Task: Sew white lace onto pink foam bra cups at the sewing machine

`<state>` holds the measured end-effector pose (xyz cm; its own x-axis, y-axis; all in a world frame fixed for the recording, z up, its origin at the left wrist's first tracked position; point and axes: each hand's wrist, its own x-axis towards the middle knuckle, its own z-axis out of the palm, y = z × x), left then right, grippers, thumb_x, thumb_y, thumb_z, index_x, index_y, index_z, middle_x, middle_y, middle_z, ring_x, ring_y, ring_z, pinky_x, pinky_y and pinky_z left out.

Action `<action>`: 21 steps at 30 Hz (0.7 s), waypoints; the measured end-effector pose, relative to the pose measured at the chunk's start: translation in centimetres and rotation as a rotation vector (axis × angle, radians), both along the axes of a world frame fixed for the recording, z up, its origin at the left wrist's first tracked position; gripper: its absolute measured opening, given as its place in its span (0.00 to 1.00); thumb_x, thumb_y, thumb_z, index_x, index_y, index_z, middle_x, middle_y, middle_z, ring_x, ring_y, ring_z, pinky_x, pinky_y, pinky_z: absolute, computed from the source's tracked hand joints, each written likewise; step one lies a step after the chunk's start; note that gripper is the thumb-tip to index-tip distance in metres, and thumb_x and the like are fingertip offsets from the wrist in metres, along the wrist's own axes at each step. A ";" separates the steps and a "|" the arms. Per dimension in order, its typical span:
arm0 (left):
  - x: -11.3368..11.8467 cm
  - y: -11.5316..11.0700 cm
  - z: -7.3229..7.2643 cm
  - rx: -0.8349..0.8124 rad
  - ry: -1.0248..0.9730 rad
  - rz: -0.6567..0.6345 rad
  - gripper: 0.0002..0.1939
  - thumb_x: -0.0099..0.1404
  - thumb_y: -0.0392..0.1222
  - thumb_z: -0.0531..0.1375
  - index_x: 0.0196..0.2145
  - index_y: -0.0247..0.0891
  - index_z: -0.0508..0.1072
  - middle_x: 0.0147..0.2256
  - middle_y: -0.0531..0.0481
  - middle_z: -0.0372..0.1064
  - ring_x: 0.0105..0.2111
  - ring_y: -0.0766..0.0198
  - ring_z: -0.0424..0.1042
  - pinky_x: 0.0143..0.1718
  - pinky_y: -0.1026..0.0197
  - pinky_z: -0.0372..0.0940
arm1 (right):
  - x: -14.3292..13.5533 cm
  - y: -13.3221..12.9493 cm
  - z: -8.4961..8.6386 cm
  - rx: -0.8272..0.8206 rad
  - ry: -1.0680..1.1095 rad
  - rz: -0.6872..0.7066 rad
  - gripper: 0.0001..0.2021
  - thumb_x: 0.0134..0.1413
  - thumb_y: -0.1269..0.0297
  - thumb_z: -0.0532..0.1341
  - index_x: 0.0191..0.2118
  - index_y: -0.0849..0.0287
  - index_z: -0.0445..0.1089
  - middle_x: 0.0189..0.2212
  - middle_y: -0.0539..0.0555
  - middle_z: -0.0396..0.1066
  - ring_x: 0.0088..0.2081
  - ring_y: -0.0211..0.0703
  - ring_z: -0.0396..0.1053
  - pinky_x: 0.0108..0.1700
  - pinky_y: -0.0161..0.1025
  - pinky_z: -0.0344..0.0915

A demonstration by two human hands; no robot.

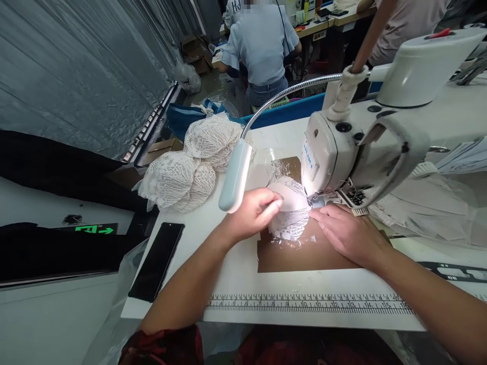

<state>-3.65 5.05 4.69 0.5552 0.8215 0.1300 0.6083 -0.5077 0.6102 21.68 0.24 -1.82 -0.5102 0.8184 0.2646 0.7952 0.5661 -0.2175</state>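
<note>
On the smooth white tabletop [216, 279], a rounded white lace piece [292, 215] runs near-to-far, the left hand [253, 210] pinching its left side, the right hand [352, 233] flat at its right.

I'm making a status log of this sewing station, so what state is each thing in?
Sewing machine: running or stopped, cannot tell
Lace piece: brightly lit
Left hand: thumb and forefinger pinched at lace piece
Right hand: open, fingertips at lace piece's edge
Gooseneck lamp: lit
Phone: lying flat, screen dark
Green sign: lit
Other lace pieces: piled
</note>
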 end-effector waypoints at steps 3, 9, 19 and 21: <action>-1.2 -0.7 1.3 -0.069 0.213 0.272 0.22 0.70 0.50 0.51 0.21 0.37 0.65 0.18 0.54 0.57 0.20 0.67 0.57 0.23 0.64 0.49 | -0.3 0.1 -0.1 -0.018 0.032 0.011 0.19 0.61 0.72 0.50 0.53 0.62 0.70 0.40 0.57 0.74 0.37 0.44 0.69 0.33 0.38 0.61; -0.3 -1.3 -2.7 -0.429 -0.023 0.350 0.14 0.60 0.49 0.60 0.24 0.37 0.65 0.21 0.56 0.59 0.22 0.69 0.59 0.25 0.66 0.51 | -0.4 0.2 0.0 -0.069 0.045 0.196 0.17 0.60 0.74 0.51 0.48 0.59 0.74 0.33 0.55 0.70 0.37 0.45 0.65 0.38 0.40 0.60; 2.5 -2.2 -3.3 -1.036 -0.770 0.440 0.20 0.45 0.38 0.69 0.36 0.32 0.70 0.28 0.50 0.70 0.26 0.68 0.68 0.31 0.63 0.64 | -0.1 0.0 -0.3 -0.042 0.092 0.251 0.16 0.61 0.72 0.52 0.47 0.59 0.74 0.32 0.55 0.68 0.37 0.45 0.63 0.39 0.40 0.58; 2.3 -2.2 -3.3 -1.111 -0.728 0.401 0.23 0.43 0.39 0.71 0.37 0.29 0.72 0.33 0.44 0.72 0.32 0.63 0.72 0.36 0.60 0.66 | -0.1 -0.1 -0.2 -0.031 0.073 0.244 0.16 0.62 0.70 0.51 0.46 0.59 0.74 0.31 0.54 0.68 0.37 0.45 0.63 0.38 0.40 0.58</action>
